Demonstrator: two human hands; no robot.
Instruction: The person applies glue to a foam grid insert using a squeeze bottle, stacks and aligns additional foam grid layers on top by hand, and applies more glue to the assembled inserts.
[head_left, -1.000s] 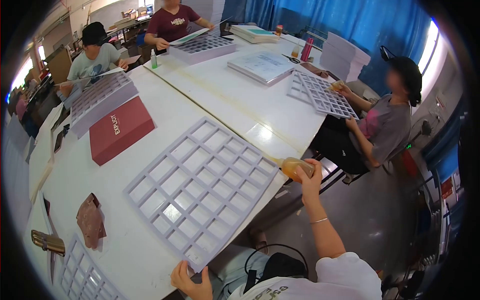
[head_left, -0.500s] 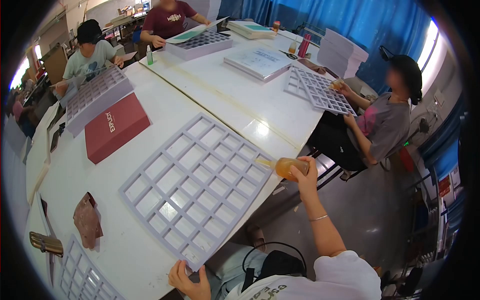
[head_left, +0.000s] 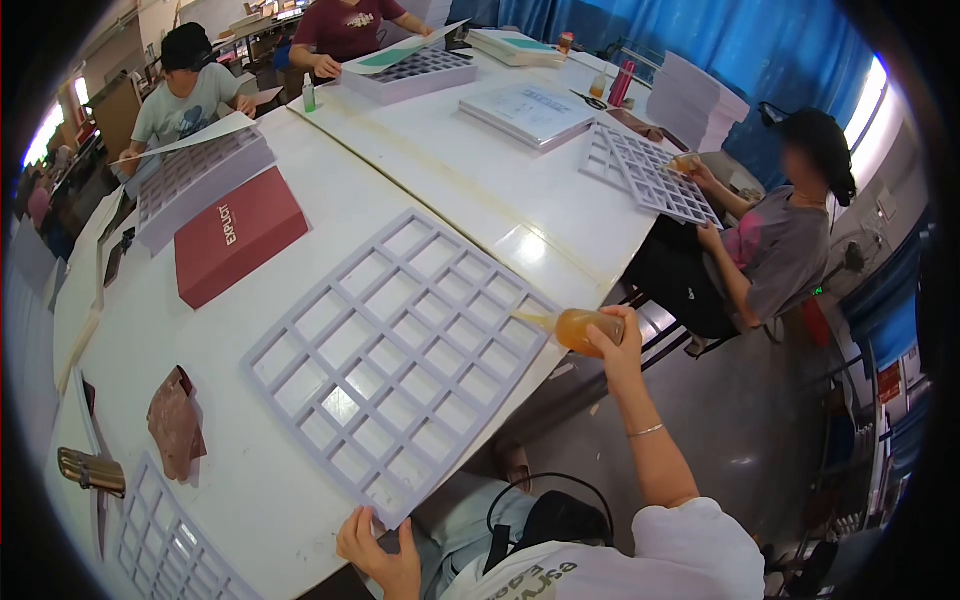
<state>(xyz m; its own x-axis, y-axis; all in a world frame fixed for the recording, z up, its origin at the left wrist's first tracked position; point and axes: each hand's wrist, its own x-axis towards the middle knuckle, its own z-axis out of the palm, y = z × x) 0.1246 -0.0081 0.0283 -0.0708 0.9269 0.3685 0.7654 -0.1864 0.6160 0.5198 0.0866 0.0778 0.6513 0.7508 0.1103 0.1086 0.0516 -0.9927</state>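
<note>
A pale lavender grid frame (head_left: 372,402) of square openings lies flat on the white table, its near corner reaching the table edge. My left hand (head_left: 383,560) pinches that near corner between thumb and fingers. In my right hand (head_left: 622,342) is a squeeze bottle (head_left: 583,331) of amber liquid, held tilted nearly level. Its narrow yellowish nozzle points left, over the frame's right-hand bars; whether the tip touches them I cannot tell.
Left of the frame are a red box (head_left: 240,236), a crumpled brown piece (head_left: 176,422) and another grid frame (head_left: 175,535). A co-worker (head_left: 785,220) at right holds a bottle over grids. Two people across handle sheets above grid boxes (head_left: 205,180).
The view has shifted slightly. My hands keep their holds, with the nozzle still over nearly the same part of the frame. The co-worker at far left has brought a pale sheet over the grid box.
</note>
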